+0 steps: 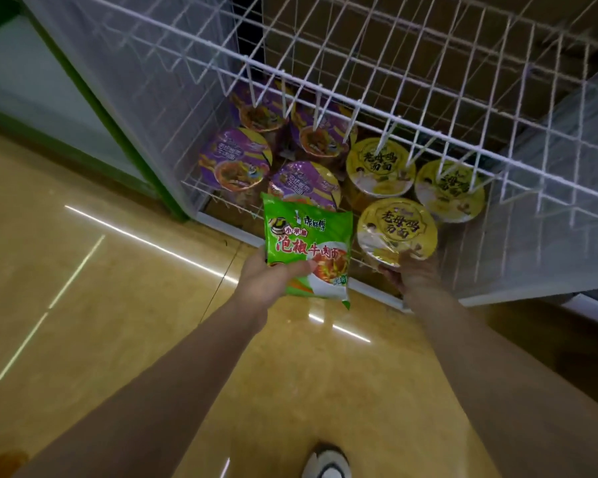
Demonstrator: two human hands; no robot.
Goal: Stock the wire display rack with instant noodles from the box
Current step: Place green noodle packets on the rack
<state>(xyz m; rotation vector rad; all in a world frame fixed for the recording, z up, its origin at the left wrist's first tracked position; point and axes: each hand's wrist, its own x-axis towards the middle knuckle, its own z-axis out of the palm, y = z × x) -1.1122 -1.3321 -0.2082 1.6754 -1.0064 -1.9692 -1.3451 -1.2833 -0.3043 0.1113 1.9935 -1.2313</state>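
The left hand [268, 276] holds a flat green plastic packet of instant noodles [308, 250] by its lower left corner, thumb curled over the front, the packet upright in the air just in front of the bottom shelf of the white wire display rack [377, 108]. The right hand [413, 274] grips the near yellow-lidded noodle bowl [397, 229] from below at the shelf's front edge; its fingers are mostly hidden under the bowl. Two more yellow-lidded bowls [380, 165] sit just behind it on the same shelf, and four purple-lidded bowls [235, 160] fill the left side, the nearest one partly covered by the green packet. An upper wire shelf juts out above them and its bars cross over the rear bowls. A green-edged white panel [94, 94] stands left of the rack. Below lies a glossy tan tiled floor [101, 288], with a white shoe [327, 462] at the bottom edge
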